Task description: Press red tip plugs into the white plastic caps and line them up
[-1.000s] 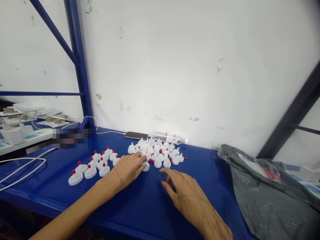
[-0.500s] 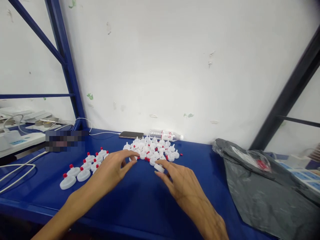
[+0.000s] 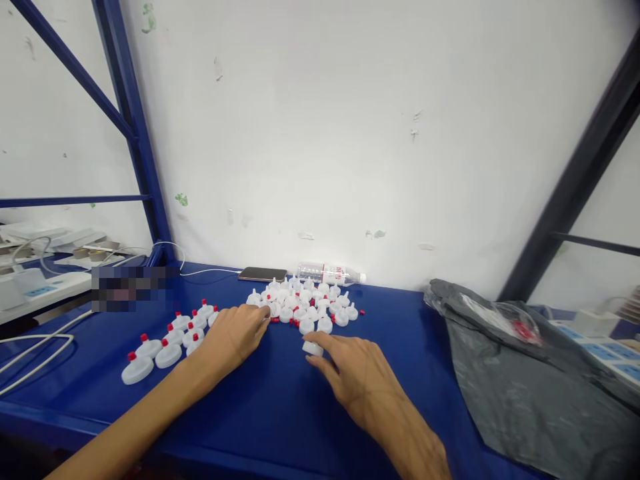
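Observation:
Between the thumb and fingers of my right hand [image 3: 357, 373] is a white nozzle cap [image 3: 313, 348], held just in front of the pile. My left hand [image 3: 235, 337] reaches to the pile's near left edge, its fingers closed together by some small red caps [image 3: 275, 320]. Whatever those fingertips pinch is hidden. The pile of white nozzle caps [image 3: 286, 314] has bare spouts, with red caps scattered among and before it. Left of my left forearm, several white nozzle caps [image 3: 137, 369] stand in rows, each with a red cap on its spout.
Behind the pile, a clear plastic bottle [image 3: 330, 273] and a phone [image 3: 263, 274] lie by the wall. A grey plastic bag [image 3: 525, 380] covers the right of the blue table [image 3: 280, 413]. White cables [image 3: 45, 340] and a power strip [image 3: 55, 288] are at left.
My left hand's fingers have closed at the pile's edge, where they were apart before. The right hand has drawn its nozzle cap slightly nearer and to the left, away from the pile.

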A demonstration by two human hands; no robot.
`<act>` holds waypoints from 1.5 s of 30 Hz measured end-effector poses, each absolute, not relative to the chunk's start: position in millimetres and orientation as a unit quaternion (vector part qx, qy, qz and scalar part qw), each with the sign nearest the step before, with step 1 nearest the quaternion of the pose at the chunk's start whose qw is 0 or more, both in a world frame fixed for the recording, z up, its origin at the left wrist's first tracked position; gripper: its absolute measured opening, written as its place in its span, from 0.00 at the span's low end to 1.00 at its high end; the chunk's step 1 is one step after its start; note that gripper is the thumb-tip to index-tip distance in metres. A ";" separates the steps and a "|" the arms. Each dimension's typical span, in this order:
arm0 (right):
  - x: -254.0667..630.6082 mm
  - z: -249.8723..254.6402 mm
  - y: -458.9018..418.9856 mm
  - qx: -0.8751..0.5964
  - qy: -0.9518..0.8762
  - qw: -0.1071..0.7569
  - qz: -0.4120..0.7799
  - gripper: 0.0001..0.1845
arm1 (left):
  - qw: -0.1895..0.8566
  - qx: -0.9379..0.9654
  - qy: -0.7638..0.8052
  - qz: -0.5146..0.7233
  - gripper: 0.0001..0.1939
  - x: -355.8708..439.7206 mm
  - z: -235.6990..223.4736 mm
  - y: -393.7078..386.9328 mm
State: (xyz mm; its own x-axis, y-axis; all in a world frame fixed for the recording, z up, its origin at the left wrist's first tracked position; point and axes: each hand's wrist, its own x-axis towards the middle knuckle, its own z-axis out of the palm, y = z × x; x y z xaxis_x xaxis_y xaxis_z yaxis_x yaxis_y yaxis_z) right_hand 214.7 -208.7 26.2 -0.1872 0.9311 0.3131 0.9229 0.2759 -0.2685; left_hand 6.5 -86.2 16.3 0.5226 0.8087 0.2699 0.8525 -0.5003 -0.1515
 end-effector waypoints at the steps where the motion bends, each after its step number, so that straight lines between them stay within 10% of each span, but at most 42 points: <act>1: 214.9 26.3 -209.0 -0.601 -0.771 0.210 0.011 0.16 | 0.137 -0.862 -0.483 -0.077 0.12 7.0 16.0 -85.0; 32: 214.3 26.2 -209.6 -0.569 -0.797 0.201 0.032 0.15 | 0.087 -0.892 -0.425 -0.129 0.08 13.3 8.6 -92.1; 45: 209.0 32.7 -223.2 -0.466 -0.830 0.259 0.163 0.13 | -0.475 -0.714 -0.365 -0.363 0.16 16.8 -10.9 -134.4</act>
State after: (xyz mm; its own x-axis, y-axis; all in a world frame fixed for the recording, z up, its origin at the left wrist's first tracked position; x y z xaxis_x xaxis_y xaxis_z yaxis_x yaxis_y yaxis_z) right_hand 209.0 -223.2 32.7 -0.4320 0.8579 0.2783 0.6892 0.5131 -0.5116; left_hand 16.8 -134.4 -10.9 0.4694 0.8661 0.1718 0.1759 -0.2824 0.9430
